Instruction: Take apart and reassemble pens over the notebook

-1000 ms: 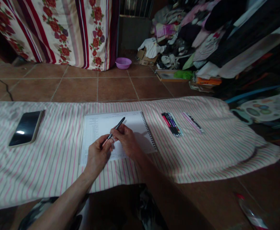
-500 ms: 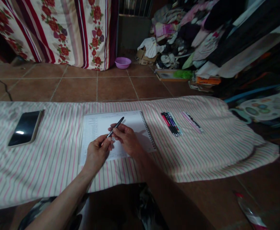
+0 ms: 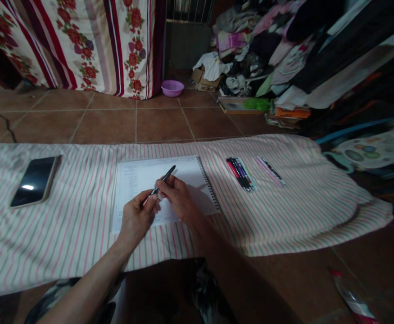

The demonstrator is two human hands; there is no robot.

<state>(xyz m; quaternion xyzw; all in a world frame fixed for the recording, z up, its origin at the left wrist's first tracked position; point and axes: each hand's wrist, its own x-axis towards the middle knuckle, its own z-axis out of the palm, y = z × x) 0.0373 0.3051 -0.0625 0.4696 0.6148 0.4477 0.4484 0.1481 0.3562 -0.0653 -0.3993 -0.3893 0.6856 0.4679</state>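
A dark pen [image 3: 169, 172] slants up to the right between my two hands, above the notebook. My left hand [image 3: 138, 216] pinches its lower end with thumb and fingers. Higher along the barrel, my right hand [image 3: 174, 193] grips the pen with closed fingers. Under both hands lies an open spiral notebook [image 3: 186, 168], its wire binding on the right side and a printed column down the left. My hands and their shadow cover part of the page. Whether the pen's tip is bare is too small to tell.
To the right on the striped cloth [image 3: 284, 216] lie a bunch of pens [image 3: 240, 174] and a pair of pink and dark pens [image 3: 270, 171]. A phone [image 3: 34, 181] rests at the left. On the tiled floor are a purple basin [image 3: 172, 88] and a bottle [image 3: 352, 299].
My right fingers have closed in more around the pen, and the left hand sits almost where it was. The pen has shifted very slightly. Everything on the cloth stays put.
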